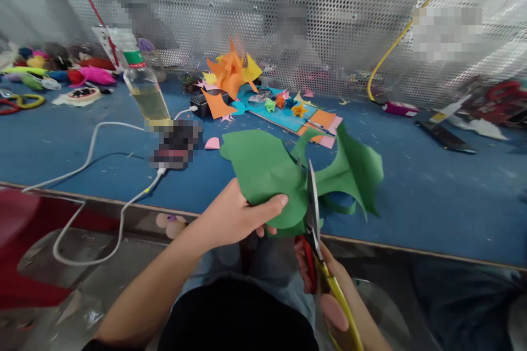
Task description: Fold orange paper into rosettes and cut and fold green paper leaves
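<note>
A large sheet of green paper (263, 167) hangs over the table's near edge, pinched in my left hand (230, 216) with the thumb on top. My right hand (329, 296) grips a pair of scissors (313, 203) with one yellow and one red handle. The blades point away from me and are apart, with the green paper between them. On the right side of the blades, a partly cut strip and a curled flap of the same green paper (362, 173) stick out over the table. Part of my right hand's fingers is hidden behind the handles.
On the blue table (411, 203) stand a bottle of yellowish liquid (148, 96) and a phone with a white cable (93, 148). Folded orange paper (230, 74), paper scraps and blue sheets (284, 118) lie at the back. A black cutter (447, 137) is at right; perforated metal rises behind.
</note>
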